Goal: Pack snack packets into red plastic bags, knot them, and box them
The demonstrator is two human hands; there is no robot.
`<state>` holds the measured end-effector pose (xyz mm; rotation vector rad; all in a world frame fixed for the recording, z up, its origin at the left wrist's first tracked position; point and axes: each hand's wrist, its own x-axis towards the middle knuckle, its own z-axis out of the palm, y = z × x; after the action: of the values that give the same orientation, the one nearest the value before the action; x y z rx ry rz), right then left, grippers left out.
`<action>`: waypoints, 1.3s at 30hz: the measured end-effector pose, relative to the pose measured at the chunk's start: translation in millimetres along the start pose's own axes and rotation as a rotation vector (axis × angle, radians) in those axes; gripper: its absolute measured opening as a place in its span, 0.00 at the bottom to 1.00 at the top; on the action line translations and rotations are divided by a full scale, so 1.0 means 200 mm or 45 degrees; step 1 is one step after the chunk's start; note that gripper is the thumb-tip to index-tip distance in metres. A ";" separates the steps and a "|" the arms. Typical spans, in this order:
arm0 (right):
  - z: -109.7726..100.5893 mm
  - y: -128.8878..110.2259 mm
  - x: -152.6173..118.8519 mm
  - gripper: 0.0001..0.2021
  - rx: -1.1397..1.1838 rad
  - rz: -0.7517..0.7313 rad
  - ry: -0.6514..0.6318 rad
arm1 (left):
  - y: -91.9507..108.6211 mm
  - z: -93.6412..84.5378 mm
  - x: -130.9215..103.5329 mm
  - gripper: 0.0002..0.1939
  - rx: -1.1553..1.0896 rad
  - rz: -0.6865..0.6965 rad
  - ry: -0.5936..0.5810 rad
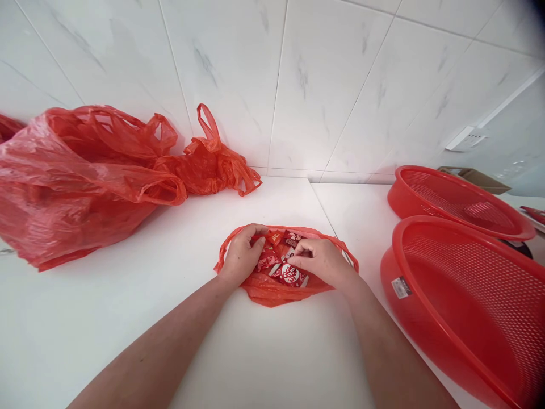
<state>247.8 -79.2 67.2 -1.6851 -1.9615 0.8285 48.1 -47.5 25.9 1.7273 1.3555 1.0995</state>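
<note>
On the white table, a red plastic bag [272,296] lies spread open with several small snack packets inside. A red packet with white lettering on a round patch [291,274] lies at the front. Beside it are a shiny red packet [268,258], an orange-red packet [275,237] and a dark red one [293,238]. My left hand [242,254] rests over the bag's left side, thumb and index finger apart beside the shiny red packet. Above the front packet, my right hand [321,258] is closed in a pinch; its fingertips hide what they hold, if anything.
A large, full red plastic bag [85,187] stands at the left, with a smaller crumpled red bag [213,165] beside it against the tiled wall. Two red perforated baskets [426,318] stand at the right. Behind them are a brown box [477,179] and a wall socket [467,138].
</note>
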 end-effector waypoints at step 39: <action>0.00 -0.03 -0.02 0.14 -0.070 0.051 -0.152 | 0.00 0.00 0.00 0.12 -0.038 0.009 0.010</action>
<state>244.5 -83.9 71.1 -1.7483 -2.0529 0.9175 48.5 -46.9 25.3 1.7090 1.3319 1.1266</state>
